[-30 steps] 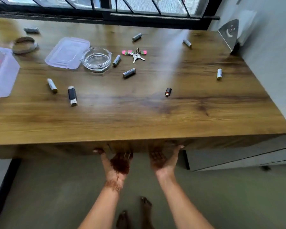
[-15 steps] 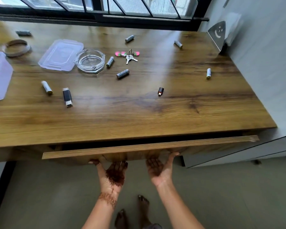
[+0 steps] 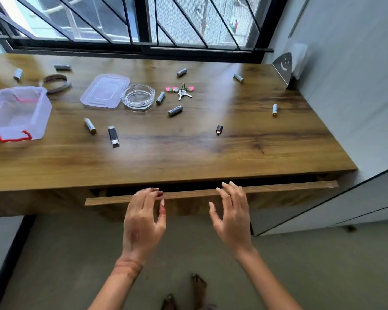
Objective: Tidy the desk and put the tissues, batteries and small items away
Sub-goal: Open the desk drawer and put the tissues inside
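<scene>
Head view: I look down across the table [image 3: 188,157] to the drawer front [image 3: 278,189] below its near edge.
Drawer: it stands slightly out, with a dark gap between it and the table.
Left hand [image 3: 143,220]: back up, fingers [image 3: 143,198] loosely spread and holding nothing; the tips are at the drawer front's top edge, and I cannot tell if they touch it.
Right hand [image 3: 232,218]: the same pose, fingers apart and holding nothing, tips over that edge.
Batteries [image 3: 175,110]: scattered loose over the table, one just beside the glass ashtray [image 3: 138,97], one near the right side.
Small items: keys [image 3: 182,92] with pink tags beyond the middle; a black USB stick [image 3: 113,135] left of centre; a small black cap [image 3: 219,130] near the middle.
Box [image 3: 18,113]: clear plastic, on the left; its lid [image 3: 105,90] lies flat just beside the ashtray.
Tissues [image 3: 300,57]: white, behind a metal holder [image 3: 283,68] at the far right corner.
</scene>
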